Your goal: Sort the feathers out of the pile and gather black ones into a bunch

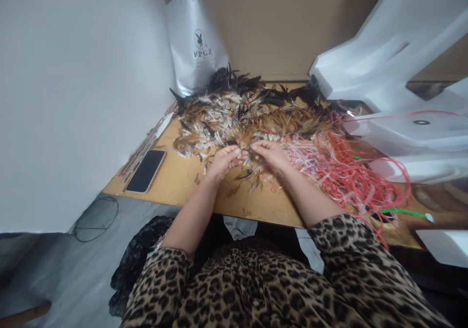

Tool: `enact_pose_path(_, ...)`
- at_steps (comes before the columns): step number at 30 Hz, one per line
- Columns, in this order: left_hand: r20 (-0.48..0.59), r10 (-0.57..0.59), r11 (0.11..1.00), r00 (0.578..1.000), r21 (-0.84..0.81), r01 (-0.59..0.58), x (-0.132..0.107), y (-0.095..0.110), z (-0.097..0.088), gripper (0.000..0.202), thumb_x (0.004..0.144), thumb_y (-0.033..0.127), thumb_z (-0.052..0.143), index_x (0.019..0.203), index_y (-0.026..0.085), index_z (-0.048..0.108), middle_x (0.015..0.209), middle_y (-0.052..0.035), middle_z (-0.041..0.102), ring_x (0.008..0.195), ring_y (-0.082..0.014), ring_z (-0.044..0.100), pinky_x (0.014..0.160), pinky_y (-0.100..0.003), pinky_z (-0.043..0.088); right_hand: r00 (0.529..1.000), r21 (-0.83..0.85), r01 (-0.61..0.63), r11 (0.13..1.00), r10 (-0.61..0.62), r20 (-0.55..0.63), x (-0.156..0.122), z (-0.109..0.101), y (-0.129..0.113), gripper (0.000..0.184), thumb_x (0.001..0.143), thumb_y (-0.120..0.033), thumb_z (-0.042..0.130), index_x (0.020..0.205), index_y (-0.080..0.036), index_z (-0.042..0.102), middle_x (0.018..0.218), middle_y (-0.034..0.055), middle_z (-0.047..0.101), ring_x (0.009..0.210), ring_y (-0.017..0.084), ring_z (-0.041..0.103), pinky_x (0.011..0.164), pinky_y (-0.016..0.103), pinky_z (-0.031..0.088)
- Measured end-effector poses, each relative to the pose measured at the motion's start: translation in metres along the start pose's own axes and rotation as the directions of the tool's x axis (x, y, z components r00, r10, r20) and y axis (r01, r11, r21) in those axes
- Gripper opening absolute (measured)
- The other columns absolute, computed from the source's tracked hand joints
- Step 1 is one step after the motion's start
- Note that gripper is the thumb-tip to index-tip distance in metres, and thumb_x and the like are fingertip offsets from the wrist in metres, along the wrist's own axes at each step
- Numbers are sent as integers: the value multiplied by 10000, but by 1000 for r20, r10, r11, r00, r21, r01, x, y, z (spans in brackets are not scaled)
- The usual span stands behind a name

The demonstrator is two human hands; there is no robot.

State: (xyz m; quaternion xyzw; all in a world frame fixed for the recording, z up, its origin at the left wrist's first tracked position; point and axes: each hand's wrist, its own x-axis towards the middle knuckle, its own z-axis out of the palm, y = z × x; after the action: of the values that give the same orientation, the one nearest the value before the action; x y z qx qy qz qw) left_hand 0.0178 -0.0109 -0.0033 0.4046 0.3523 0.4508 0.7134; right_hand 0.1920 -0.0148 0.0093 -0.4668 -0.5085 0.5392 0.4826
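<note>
The person sat close to the edge of the wooden table, both forearms reaching over it. The left hand and the right hand met at the near rim of the feather pile. The fingers of both were curled in narrow, and the fingertips were pinched on a small tuft of brown feathers between the two hands. The tuft lay low, touching the pile's front edge. It seemed to be held with the tips alone because the pieces were so light and thin.

The pile was heaped just beyond the hands, apparently so that it stayed within easy reach. It held brown, white and black feathers, far too many to count. A few loose feathers lay on the bare wood under the wrists.

To the right sprawled a tangle of red cords and white strips, touching the right hand's side. I could not count either. One green cord lay near the table's front edge.

One smartphone lay face up at the left, well apart from the feathers, probably to keep it clean. One silver bag stood upright against the back wall behind the pile. At least two white foam pieces leaned at the right.
</note>
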Motion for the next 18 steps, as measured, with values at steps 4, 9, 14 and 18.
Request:
enact_pose_path(4,19,-4,998,1000,64,3,-2,1,5,329,659,308,703,896,115,581,819,-84,682,703,-120,647,615,-200,485,996,87,-67,994,61,64,-4,8,-2,353,563,-441,732,653,-159,539,549,-30,549,476,64,446,467,198,304)
enact_pose_path(9,-4,54,979,999,195,-52,-3,-2,11,335,585,324,743,816,117,617,753,-34,665,640,-88,603,642,-225,473,999,19,15,1000,-14,-31,-5,11,-2,389,541,-450,735,566,-164,474,522,-41,511,485,68,423,477,208,307)
enact_pose_path(14,-72,162,938,984,320,-131,-1,-5,11,298,527,309,763,695,117,608,605,19,592,514,-48,479,531,-196,396,998,-118,57,991,-61,-30,-7,11,-7,379,549,-459,716,563,-167,475,502,-52,467,471,66,380,464,212,290)
enact_pose_path(18,-32,192,920,981,353,-169,-3,-3,9,276,545,318,752,664,124,596,587,25,562,509,-45,446,513,-189,360,998,-172,55,983,-51,29,-10,10,-12,362,565,-451,707,565,-168,481,471,-55,454,443,64,361,447,210,266)
